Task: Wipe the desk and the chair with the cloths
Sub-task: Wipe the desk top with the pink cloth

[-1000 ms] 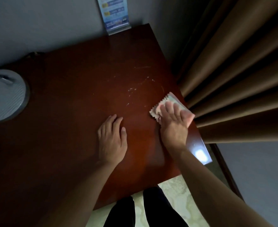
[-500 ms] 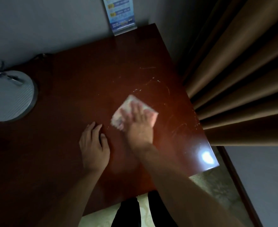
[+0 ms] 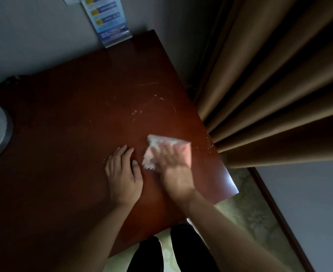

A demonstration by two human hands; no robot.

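Right hand flat, fingers straight, pressing cloth on surface; no grip. Left hand flat beside it, empty.

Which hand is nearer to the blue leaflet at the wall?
Right. The right hand presses the cloth below the leaflet; the left hand lies flat on the desk, slightly farther.

Left hand lies flat, fingers together; right hand lies flat with fingers spread, blurred.
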